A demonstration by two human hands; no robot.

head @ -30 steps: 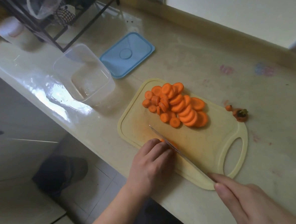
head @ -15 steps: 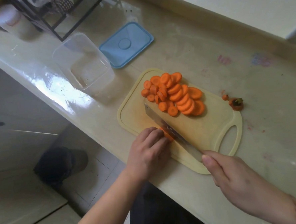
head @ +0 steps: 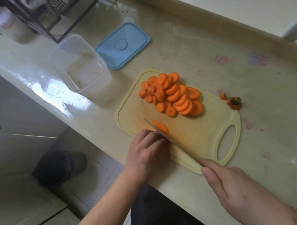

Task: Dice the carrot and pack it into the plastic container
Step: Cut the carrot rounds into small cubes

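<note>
on the cutting board [head: 194,137], the left hand [head: 146,152] curls over a carrot piece [head: 161,128] at its near edge, the right hand [head: 236,190] grips the knife [head: 172,142] cutting it, carrot slices [head: 172,95] heaped at its far side, the plastic container [head: 79,67] left of it.

Bare counter [head: 183,45] behind board [head: 206,136]; container [head: 79,64], lid [head: 122,45] left.

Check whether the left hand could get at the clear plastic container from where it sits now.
Probably yes. The left hand rests at the near edge of the cutting board, by the knife. The container stands open on the counter further left, with only bare counter between; the carrot slices lie off that line.
</note>
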